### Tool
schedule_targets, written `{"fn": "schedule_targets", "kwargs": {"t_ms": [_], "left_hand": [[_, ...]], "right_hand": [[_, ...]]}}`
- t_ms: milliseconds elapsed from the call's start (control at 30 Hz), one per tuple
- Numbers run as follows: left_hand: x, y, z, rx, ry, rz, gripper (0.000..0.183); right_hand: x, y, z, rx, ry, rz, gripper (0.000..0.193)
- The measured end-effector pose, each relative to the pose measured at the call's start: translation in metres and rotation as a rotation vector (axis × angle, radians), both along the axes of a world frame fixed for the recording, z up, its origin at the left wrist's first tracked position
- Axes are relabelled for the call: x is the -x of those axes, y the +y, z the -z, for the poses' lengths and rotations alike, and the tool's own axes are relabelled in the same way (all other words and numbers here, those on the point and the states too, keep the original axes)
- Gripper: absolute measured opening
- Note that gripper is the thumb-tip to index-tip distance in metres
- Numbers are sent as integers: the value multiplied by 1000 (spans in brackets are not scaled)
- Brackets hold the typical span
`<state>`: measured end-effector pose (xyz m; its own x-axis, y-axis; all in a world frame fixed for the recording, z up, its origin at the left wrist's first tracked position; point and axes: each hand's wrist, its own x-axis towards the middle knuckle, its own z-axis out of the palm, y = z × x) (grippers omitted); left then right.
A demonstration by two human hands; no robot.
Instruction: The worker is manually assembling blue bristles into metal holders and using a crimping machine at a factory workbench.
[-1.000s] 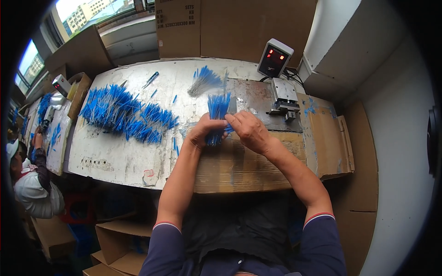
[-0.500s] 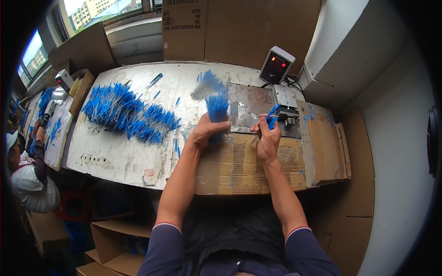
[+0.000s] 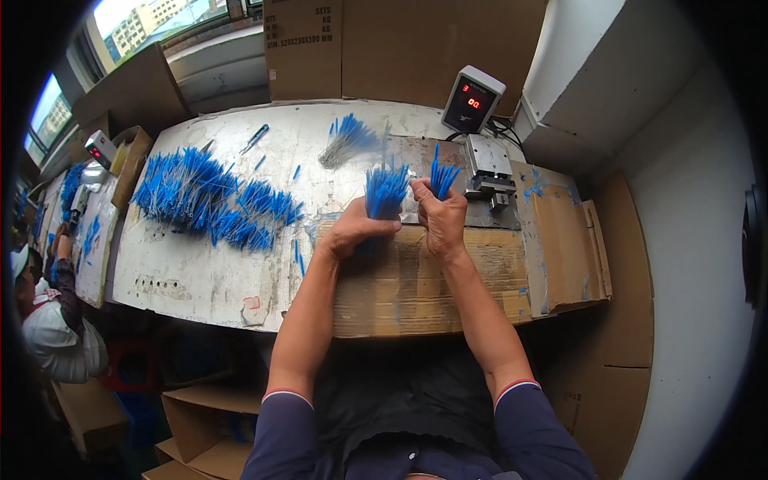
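My left hand is closed around a thick upright bundle of thin blue sticks, its thumb lying across the front. Close beside it on the right, my right hand grips a smaller bunch of blue sticks, tips pointing up. Both hands are over the near middle of the worktable. Behind them lies a loose fanned pile of blue sticks with pale wire-like ends. A much larger heap of the same sticks spreads over the left of the table. The lower ends of both bunches are hidden by my hands.
A small metal press-like fixture stands right of my hands, with a digital display box behind it. Cardboard covers the table's near edge. A blue-handled tool lies at the back. Another person works at far left.
My right hand has moved left, up against the left hand's bundle, and its bunch now stands upright and fuller. The bundle in my left hand shows less height above the fist.
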<state>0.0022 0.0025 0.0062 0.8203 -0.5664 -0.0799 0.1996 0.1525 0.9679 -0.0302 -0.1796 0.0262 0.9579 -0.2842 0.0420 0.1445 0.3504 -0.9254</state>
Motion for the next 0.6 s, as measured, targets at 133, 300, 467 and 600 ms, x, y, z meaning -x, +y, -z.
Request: {"fn": "schedule_targets", "kwargs": {"t_ms": [133, 300, 467, 600], "left_hand": [[0, 1, 1, -15, -11, 27, 40], [5, -1, -5, -30, -37, 28, 35], [2, 3, -1, -49, -54, 17, 32], [2, 2, -5, -56, -27, 17, 35]], "right_hand": [[-4, 0, -1, 112, -38, 12, 10], [-5, -3, -7, 59, 59, -41, 11], [-4, -3, -17, 0, -5, 49, 10], [-4, -14, -21, -91, -77, 194, 7]]}}
